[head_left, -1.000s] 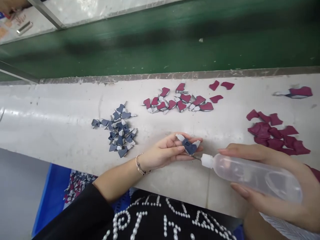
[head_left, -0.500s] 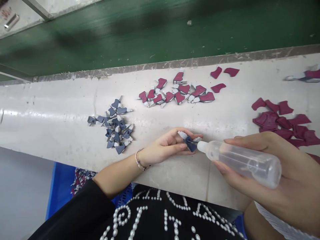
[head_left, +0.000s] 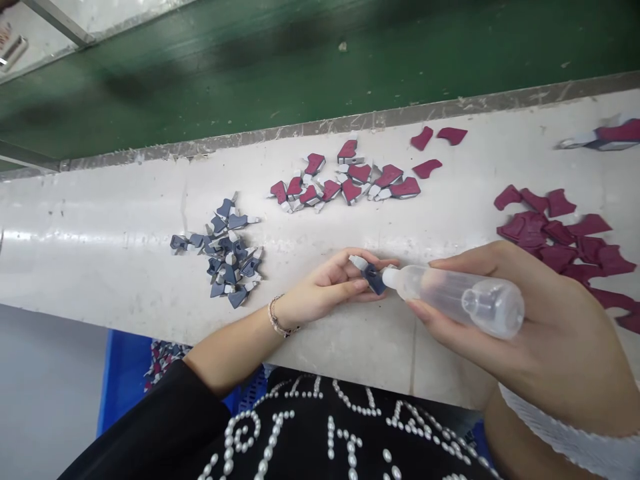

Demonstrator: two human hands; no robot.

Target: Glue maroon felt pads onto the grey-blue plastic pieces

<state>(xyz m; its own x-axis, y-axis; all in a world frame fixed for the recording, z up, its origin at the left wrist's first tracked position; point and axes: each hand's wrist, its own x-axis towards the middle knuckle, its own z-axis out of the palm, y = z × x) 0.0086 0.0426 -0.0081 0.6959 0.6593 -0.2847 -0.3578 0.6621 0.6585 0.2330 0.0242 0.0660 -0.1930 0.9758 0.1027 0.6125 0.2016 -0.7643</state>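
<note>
My left hand [head_left: 325, 287] pinches a small blue-and-grey plastic part [head_left: 373, 277] between thumb and fingers. Wrapped round a clear squeeze bottle [head_left: 445, 293], my right hand [head_left: 545, 327] holds it tilted, with its white tip at the blue part. Whether the tip touches the part cannot be made out. Left of my hands lies a pile of blue-and-grey parts [head_left: 230, 257]. Beyond them are similar parts topped with maroon pieces [head_left: 350, 183]. Loose maroon pieces [head_left: 560, 233] are heaped at the right.
The white table [head_left: 100, 233] ends at a green surface [head_left: 300, 73] along its far side. Below the near edge stands a blue bin [head_left: 123, 373] with many small parts. Another maroon-topped part [head_left: 617, 135] lies at the far right. Three single maroon pieces [head_left: 453, 136] lie near the back edge.
The view has shifted slightly. My right hand has brought the bottle left and more level, its tip now closer over the blue part. My left hand keeps its hold.
</note>
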